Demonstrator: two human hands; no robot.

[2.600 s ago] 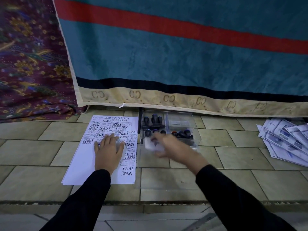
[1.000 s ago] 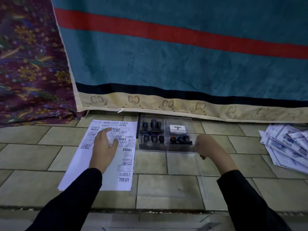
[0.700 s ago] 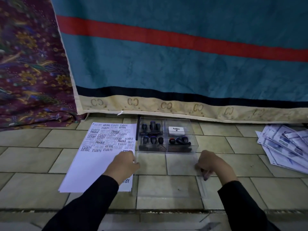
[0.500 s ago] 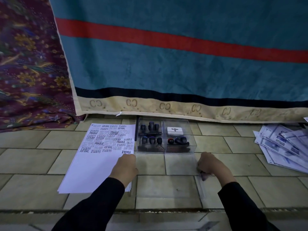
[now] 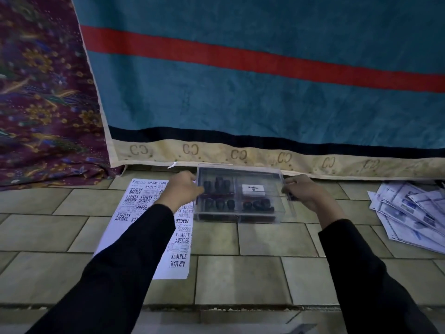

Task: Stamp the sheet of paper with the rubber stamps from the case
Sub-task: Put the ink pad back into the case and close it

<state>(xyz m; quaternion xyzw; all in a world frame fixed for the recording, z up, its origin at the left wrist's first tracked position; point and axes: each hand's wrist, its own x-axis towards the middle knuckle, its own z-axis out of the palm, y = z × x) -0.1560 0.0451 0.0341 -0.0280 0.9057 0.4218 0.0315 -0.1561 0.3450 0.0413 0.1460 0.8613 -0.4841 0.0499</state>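
A clear plastic case (image 5: 240, 219) stands on the tiled floor with its clear lid (image 5: 274, 173) lowered over it. Inside are several dark rubber stamps (image 5: 219, 184) and a white ink pad box (image 5: 253, 189). My left hand (image 5: 184, 189) grips the lid's left edge. My right hand (image 5: 302, 192) grips its right edge. Left of the case lies the white sheet of paper (image 5: 134, 206), printed with many black stamp marks; my left sleeve covers part of it.
A teal blanket (image 5: 240, 97) with a red stripe hangs just behind the case. A patterned purple cloth (image 5: 43, 104) lies at the far left. A fan of printed papers (image 5: 409, 210) lies on the tiles at the right.
The ink pad box went into the case. Both hands took the open lid by its near corners and swung it up and back over the case. My left hand left the paper.
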